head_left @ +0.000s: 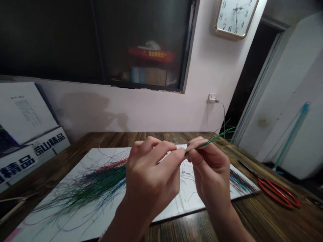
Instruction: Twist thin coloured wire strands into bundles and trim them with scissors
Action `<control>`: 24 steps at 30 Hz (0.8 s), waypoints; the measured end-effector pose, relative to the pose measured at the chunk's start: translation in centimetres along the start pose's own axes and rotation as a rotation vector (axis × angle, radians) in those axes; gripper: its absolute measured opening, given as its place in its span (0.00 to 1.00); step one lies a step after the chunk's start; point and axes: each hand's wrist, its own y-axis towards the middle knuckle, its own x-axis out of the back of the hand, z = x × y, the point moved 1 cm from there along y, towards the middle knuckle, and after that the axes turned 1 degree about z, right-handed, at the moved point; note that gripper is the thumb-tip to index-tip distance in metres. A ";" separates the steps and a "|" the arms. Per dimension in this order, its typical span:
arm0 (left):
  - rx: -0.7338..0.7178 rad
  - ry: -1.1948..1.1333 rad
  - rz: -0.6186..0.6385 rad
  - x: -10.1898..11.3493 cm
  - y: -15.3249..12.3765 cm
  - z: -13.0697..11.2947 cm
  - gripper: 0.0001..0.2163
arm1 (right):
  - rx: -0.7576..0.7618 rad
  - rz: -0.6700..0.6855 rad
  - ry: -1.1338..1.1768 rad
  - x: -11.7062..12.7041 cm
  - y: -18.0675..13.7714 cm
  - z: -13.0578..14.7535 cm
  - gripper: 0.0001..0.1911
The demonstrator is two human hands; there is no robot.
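Observation:
A thin bundle of green wires [214,137] is pinched between the thumb and fingers of my right hand [210,164], its loose ends fanning out up and to the right. My left hand [153,168] meets it at the bundle's near end, thumb and forefinger closed there. Whatever the left fingertips grip is mostly hidden. Beneath both hands lies a white board [174,206]. A large spread of green, red and blue wires [98,185] covers its left part. A smaller bunch of coloured wires [241,183] rests at the board's right end, partly behind my right hand.
Red-handled scissors [277,193] lie on the wooden table [252,218] right of the board. White boxes [30,144] stand at the left. A wall with a dark window [141,33], a clock [236,16] and a plugged socket [212,98] rises behind the table.

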 end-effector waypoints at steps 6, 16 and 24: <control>0.238 -0.361 0.095 0.2 0.2 0.4 0.06 | 0.036 0.030 -0.019 -0.4 0.1 -0.1 0.07; 0.782 -0.927 0.381 -1.3 -0.1 2.9 0.14 | 0.034 -0.021 -0.040 -1.4 0.6 -1.5 0.08; 0.797 -0.850 0.438 -1.1 0.0 2.4 0.17 | 0.003 -0.016 -0.062 -1.2 0.5 -1.5 0.08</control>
